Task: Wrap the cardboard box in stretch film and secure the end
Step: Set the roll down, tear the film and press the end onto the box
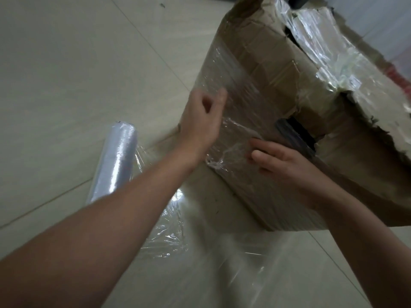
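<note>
A large torn cardboard box (pixel 278 70) stands on the tiled floor, its near side covered with clear stretch film (pixel 224 85). My left hand (pixel 201 123) rests flat against that side with fingers slightly apart, holding nothing. My right hand (pixel 281 162) presses flat on the box's near edge beside a crumpled film end (pixel 216 164). The stretch film roll (pixel 115 161) lies on the floor left of the box, and a loose sheet of film (pixel 169 232) runs from it under my arms.
Shiny silver wrapping (pixel 322 47) shows through tears in the box top. A dark object (pixel 295 134) sits in a hole in the box's side. Pale floor tiles (pixel 66 74) spread to the left.
</note>
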